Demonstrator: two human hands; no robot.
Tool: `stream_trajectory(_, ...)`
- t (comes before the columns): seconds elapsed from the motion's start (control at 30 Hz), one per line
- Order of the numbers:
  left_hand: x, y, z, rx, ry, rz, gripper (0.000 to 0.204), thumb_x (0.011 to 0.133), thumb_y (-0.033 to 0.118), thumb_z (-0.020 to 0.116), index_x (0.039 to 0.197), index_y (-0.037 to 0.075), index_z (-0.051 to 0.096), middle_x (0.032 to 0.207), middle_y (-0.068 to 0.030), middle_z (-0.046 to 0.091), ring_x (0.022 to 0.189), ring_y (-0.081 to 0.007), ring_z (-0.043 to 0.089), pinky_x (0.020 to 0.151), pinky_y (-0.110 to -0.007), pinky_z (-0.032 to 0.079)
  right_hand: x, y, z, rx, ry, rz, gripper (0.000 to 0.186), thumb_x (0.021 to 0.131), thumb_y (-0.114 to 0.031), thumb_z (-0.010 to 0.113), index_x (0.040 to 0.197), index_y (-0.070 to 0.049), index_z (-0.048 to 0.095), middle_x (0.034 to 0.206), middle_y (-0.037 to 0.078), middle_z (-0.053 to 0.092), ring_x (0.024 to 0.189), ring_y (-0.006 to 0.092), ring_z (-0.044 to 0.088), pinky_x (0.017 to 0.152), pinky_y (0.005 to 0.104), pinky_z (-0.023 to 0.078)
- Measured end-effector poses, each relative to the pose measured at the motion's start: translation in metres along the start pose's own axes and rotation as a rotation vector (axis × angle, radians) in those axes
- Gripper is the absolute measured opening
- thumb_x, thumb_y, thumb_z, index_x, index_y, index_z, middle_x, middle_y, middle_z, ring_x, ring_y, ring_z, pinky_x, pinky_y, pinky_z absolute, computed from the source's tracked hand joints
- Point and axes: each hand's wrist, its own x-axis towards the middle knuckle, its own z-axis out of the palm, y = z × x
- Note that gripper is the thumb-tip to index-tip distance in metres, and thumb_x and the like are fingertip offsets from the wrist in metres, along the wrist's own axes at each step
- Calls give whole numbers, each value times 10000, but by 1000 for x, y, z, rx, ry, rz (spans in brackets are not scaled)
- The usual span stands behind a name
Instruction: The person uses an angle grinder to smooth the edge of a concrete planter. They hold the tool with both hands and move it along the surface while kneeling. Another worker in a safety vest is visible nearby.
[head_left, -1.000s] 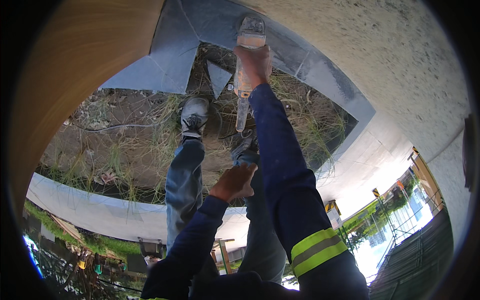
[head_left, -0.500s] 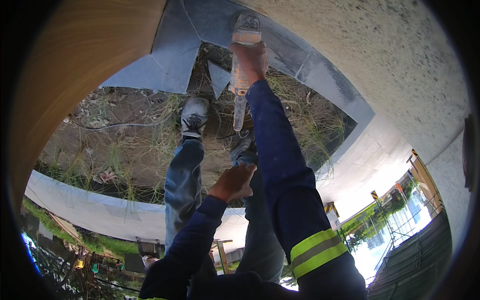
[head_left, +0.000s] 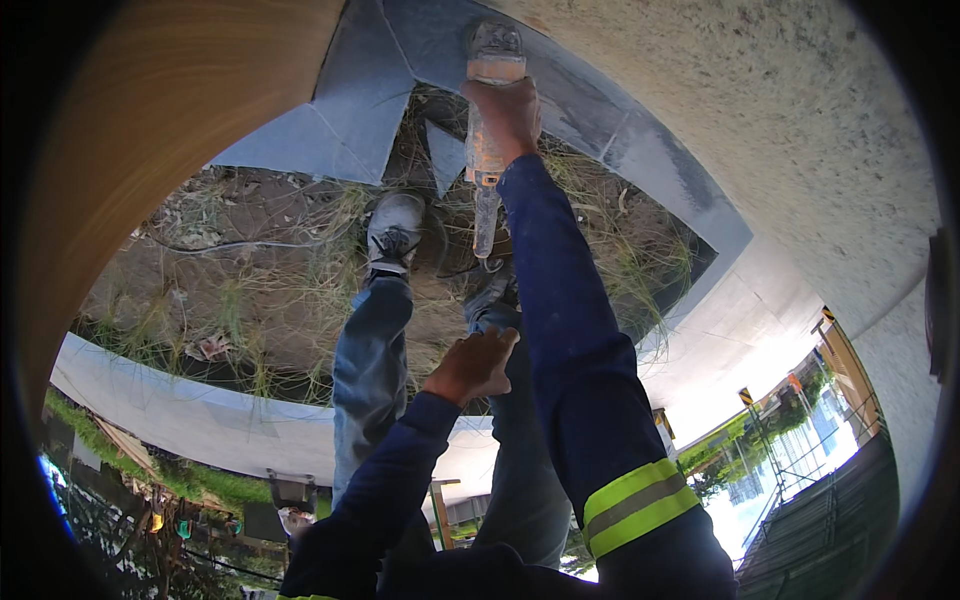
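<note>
My right hand (head_left: 508, 112) grips the body of a dusty orange-and-grey angle grinder (head_left: 482, 160), its head against the grey stone slabs (head_left: 570, 90) at the far side. The grinder's disc is hidden from this angle. The tail of the grinder points back toward my right shoe (head_left: 490, 295). My left hand (head_left: 472, 366) lies at my right knee, holding no visible thing. Its thumb and forefinger stand apart, while the other fingers are mostly hidden. A pointed stone piece (head_left: 445, 157) lies just left of the grinder, bordered by soil.
Between my feet and the slabs is soil with dry grass (head_left: 230, 300). A dark cable (head_left: 240, 245) crosses it on the left. A rough stone wall (head_left: 800, 130) rises at right, and a smooth brown surface (head_left: 170, 110) curves at left. A pale kerb (head_left: 220, 420) runs behind me.
The view has shifted slightly, so the slabs and grinder sit a little further right. My right hand keeps its grip, and my left hand stays at the knee.
</note>
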Motion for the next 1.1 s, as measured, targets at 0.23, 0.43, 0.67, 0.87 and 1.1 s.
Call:
stream_trajectory(0.23, 2, -11, 9, -20, 27, 8, 658, 747, 167, 726, 1356, 33, 515, 1176, -246, 633, 1090, -447, 675, 939, -535, 558, -31, -29, 8, -87, -141, 55, 795, 631, -401, 823, 1215, 83, 583, 1092, 260, 732, 1028, 407, 725, 913, 457, 549)
stream_trajectory(0.43, -4, 6, -5, 0, 34, 13, 644, 748, 183, 735, 1332, 22, 517, 1171, -251, 629, 1069, -450, 674, 912, -534, 564, -26, 29, -27, 53, -48, 169, 782, 641, -395, 830, 1205, 88, 582, 1122, 254, 720, 1053, 379, 716, 941, 445, 538)
stream_trajectory(0.67, -4, 4, -3, 14, 17, -7, 640, 751, 172, 734, 1334, 27, 513, 1179, -248, 629, 1061, -454, 679, 898, -534, 568, -4, 15, -15, 25, 27, 48, 456, 678, -290, 857, 1026, -6, 776, 938, 132, 778, 802, 263, 750, 737, 399, 578)
stream_trajectory(0.87, 0, 1, -5, 16, 14, -5, 629, 752, 168, 732, 1327, 27, 520, 1193, -246, 627, 1074, -457, 680, 913, -540, 566, -13, 1, -1, 0, -28, 19, 449, 670, -294, 859, 1003, -5, 775, 920, 126, 777, 788, 264, 746, 722, 390, 575)
stream_trajectory(1.1, -3, 5, -9, -46, -6, -12, 632, 752, 176, 727, 1335, 43, 523, 1206, -253, 625, 1089, -449, 678, 927, -537, 563, -15, 21, -26, 108, 20, 79, 422, 678, -283, 857, 988, -8, 778, 891, 126, 773, 789, 258, 751, 712, 399, 574)
